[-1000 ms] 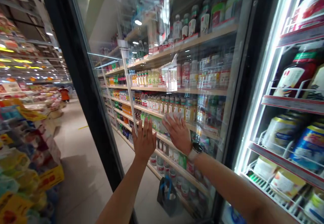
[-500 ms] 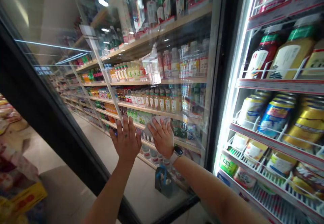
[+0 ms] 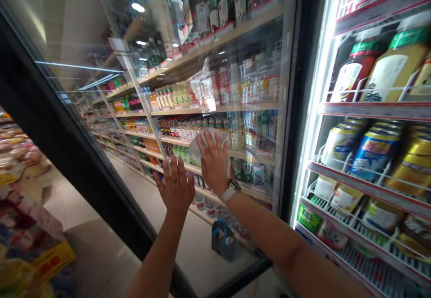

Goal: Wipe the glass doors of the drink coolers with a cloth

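A glass door (image 3: pixel 188 253) in a black frame stands open in front of me. Flat against the glass, my right hand (image 3: pixel 215 163) presses a pale cloth (image 3: pixel 198 144) under its fingers; a watch (image 3: pixel 235 185) is on that wrist. To its left and slightly lower, my left hand (image 3: pixel 177 183) rests on the glass with fingers spread and nothing in it. The cloth shows at the left of and above the right hand's fingers, and its middle is hidden by the hand.
Lit cooler shelves (image 3: pixel 370 111) with bottles and cans stand at the right. Shelves of drinks show in the glass. At the lower left is a stack of packaged goods with a yellow sign (image 3: pixel 50 260). A dark bag (image 3: pixel 224 239) appears low in the glass.
My right hand has moved up the glass with the cloth. The view has shifted slightly, and my left hand appears a little further right, still on the glass.
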The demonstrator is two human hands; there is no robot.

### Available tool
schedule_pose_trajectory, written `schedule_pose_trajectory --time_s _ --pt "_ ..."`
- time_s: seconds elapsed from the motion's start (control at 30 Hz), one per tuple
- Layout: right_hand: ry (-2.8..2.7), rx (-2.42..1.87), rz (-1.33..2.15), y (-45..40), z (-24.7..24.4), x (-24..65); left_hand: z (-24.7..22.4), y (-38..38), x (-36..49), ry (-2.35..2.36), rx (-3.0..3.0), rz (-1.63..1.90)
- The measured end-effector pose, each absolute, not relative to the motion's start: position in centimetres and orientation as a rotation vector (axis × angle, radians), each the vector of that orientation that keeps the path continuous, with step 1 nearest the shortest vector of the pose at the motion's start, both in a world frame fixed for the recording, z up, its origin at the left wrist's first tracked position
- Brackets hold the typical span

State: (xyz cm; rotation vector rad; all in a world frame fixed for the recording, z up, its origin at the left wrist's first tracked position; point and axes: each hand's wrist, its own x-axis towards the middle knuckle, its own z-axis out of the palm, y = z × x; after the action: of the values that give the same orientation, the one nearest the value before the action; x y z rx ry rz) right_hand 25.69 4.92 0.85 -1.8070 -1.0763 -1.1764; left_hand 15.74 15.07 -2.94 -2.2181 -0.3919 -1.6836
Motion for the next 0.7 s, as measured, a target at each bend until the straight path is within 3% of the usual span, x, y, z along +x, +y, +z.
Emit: schedule_pose_trajectory --time_s 0.13,0.5,0.6,0.7 --pt "-1.056 -1.815 -1.201 5.3 0.8 25.4 -2.9 15.2 15.8 -0.371 -2.179 -1.686" --pt "-1.067 -1.789 -1.133 6.0 -14.9 23.6 -3.2 14.6 15.5 -0.416 -2.221 -1.66" --pt "-1.024 -1.78 -1.108 5.9 -15.5 22.8 -3.2 14.3 15.4 -0.417 -2.199 -1.667" --pt "-1.022 -1.759 -1.144 6.0 -12.2 22.9 -3.1 14.2 15.3 -0.399 -2.216 -1.683"
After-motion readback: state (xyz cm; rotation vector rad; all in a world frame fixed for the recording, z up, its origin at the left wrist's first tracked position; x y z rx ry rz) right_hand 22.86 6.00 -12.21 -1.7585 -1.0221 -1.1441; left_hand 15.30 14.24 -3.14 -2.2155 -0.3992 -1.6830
